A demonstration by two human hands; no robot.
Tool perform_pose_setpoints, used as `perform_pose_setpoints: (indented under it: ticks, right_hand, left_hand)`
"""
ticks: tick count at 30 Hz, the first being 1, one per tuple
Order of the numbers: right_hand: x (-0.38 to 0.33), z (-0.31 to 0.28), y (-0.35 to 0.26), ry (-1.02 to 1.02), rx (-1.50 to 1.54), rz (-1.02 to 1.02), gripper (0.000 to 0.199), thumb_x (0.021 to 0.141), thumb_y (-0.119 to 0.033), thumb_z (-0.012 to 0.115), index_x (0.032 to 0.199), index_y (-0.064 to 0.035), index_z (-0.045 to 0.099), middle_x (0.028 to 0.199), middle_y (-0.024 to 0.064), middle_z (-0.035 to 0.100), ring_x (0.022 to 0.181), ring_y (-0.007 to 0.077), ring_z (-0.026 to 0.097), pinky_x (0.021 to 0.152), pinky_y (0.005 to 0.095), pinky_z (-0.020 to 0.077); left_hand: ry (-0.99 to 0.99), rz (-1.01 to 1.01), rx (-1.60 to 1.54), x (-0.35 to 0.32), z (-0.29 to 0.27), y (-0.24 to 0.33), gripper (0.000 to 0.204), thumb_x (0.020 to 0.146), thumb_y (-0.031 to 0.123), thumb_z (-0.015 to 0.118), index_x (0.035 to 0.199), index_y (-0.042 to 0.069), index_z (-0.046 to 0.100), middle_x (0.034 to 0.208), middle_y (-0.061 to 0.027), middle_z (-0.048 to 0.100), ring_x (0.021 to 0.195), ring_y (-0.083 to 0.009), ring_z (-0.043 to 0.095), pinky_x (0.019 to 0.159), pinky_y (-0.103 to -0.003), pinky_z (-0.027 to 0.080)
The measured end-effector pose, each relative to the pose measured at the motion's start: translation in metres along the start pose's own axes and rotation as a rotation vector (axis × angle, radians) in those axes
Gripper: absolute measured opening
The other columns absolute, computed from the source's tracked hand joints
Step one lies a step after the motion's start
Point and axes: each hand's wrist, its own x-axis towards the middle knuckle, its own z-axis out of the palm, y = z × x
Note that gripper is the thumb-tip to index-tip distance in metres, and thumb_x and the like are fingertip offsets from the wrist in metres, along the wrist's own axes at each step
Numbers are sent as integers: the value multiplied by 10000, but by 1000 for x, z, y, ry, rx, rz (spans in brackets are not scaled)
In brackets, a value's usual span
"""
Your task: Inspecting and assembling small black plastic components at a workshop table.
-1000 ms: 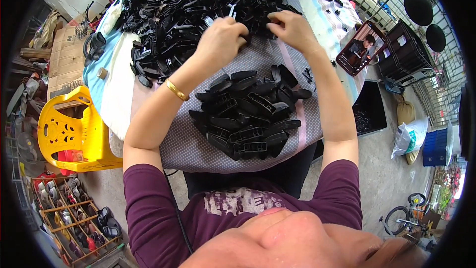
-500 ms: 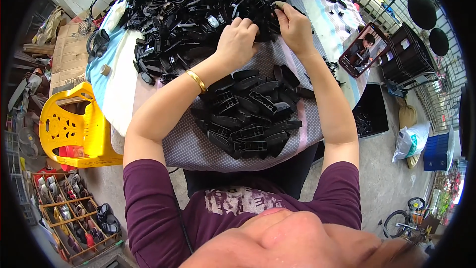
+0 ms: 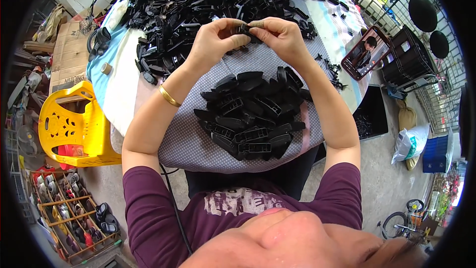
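Above the far part of the table, my two hands meet at a small black plastic part [image 3: 244, 29]. My left hand [image 3: 218, 38] pinches it between thumb and fingers, a gold bangle on that wrist. From the other side, the thumb and forefinger of my right hand [image 3: 283, 37] grip it too. The fingers hide much of the part, so its exact kind is unclear. Behind the hands spreads a big heap of loose black plastic parts [image 3: 173, 15]. Nearer to me lies a smaller pile of longer, curved black plastic pieces [image 3: 248, 114], some showing ribbed, hollow undersides.
A patterned cloth covers the round table [image 3: 183, 151]. On its right stands a phone [image 3: 366, 52] beside tiny black pieces [image 3: 331, 72]. A tape roll [image 3: 105, 68] lies at the left. A yellow chair [image 3: 79, 124] is left of the table, a black bin [image 3: 372, 114] at the right.
My hands have drawn back from the edge of the heap and come together. A small black part is now held between them; the right hand moved left and slightly nearer.
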Motion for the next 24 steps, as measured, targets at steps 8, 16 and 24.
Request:
perform_pose_setpoints:
  ticks: [8,16,24]
  right_hand:
    - [-5,13,1,116,-187,-114,110,813,-36,644,889,42,661,786,60,634,677,96,574,600,213,461]
    - [-8,19,-8,202,-374,-220,107,810,-35,639,896,25,661,831,102,651,694,147,621,618,243,499]
    - [-4,10,-7,-129,-175,190,312,772,-236,727,888,34,623,722,49,628,673,91,596,602,243,488]
  left_hand:
    - [30,-11,-466,0,0,-9,336,768,64,707,1085,-9,622,876,-57,659,779,-86,600,703,-205,504]
    - [121,-61,-417,-7,10,2,341,819,58,653,1143,-23,585,975,-74,655,832,-91,601,765,-213,501]
    - [34,14,-427,-5,0,9,301,871,5,543,1169,-2,578,1064,-99,637,966,-132,583,888,-253,467]
